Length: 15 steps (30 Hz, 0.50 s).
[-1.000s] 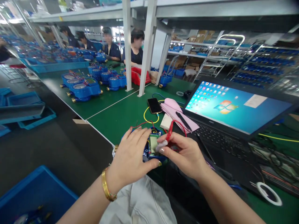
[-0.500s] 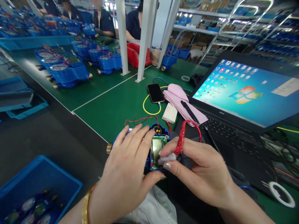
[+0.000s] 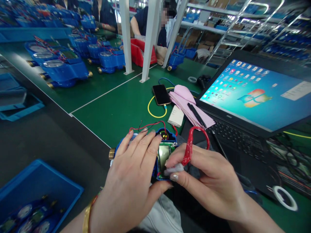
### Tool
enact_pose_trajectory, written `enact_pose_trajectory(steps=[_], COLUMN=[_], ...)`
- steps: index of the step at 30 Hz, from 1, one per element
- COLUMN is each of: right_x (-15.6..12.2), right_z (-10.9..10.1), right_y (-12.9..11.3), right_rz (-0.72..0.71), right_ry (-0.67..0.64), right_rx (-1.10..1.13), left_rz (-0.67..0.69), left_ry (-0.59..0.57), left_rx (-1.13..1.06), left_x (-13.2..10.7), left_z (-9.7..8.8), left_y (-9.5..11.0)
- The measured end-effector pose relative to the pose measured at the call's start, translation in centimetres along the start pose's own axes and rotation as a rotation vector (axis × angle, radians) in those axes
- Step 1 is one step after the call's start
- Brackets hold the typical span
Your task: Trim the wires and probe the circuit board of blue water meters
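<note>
"Location of the glossy blue rounded meter [image 3: 172,137] with the brass threaded end [image 3: 111,154]?"

"Beneath the left hand [image 3: 132,171], by the near edge of the green surface [image 3: 109,110]; cannot tell whether propped on the light grey clothed lap [image 3: 162,212] or on the surface"

"And the fingers?"

"On the left, laid long and close together over the meter, thumb along its near side, holding it steady. On the right hand [image 3: 206,174], pinched narrow around the pale grey tip [image 3: 176,169] of a thick red-wrapped cable [image 3: 189,149], at the corner of the green circuit board with its grey display [image 3: 164,153]"

"Likely handling?"

"Probably weighty and stiff, judging by the brass; perhaps slick on the curves. Delicate at the exposed board and the thin red wire [image 3: 159,121]"

"Best hold?"

"Around the solid housing, clear of the display; for the cable, by its firm tip, not the bendy red length"
</note>
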State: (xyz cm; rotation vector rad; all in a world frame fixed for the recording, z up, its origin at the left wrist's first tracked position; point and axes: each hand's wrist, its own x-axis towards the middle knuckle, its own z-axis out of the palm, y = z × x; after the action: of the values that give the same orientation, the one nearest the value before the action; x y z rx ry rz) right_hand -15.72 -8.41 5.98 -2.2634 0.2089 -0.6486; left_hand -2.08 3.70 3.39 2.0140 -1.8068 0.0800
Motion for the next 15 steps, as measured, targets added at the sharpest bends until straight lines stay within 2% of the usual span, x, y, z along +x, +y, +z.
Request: enact_pose_trajectory(steps=[15], right_x=[0.16], right_z=[0.09], right_y=[0.02], right_rz=[-0.034], right_ry=[0.01], right_rx=[-0.031], left_rz=[0.004], left_ry=[-0.001], left_rx=[-0.02], left_x=[0.17], left_z=[-0.01], left_y=[-0.08])
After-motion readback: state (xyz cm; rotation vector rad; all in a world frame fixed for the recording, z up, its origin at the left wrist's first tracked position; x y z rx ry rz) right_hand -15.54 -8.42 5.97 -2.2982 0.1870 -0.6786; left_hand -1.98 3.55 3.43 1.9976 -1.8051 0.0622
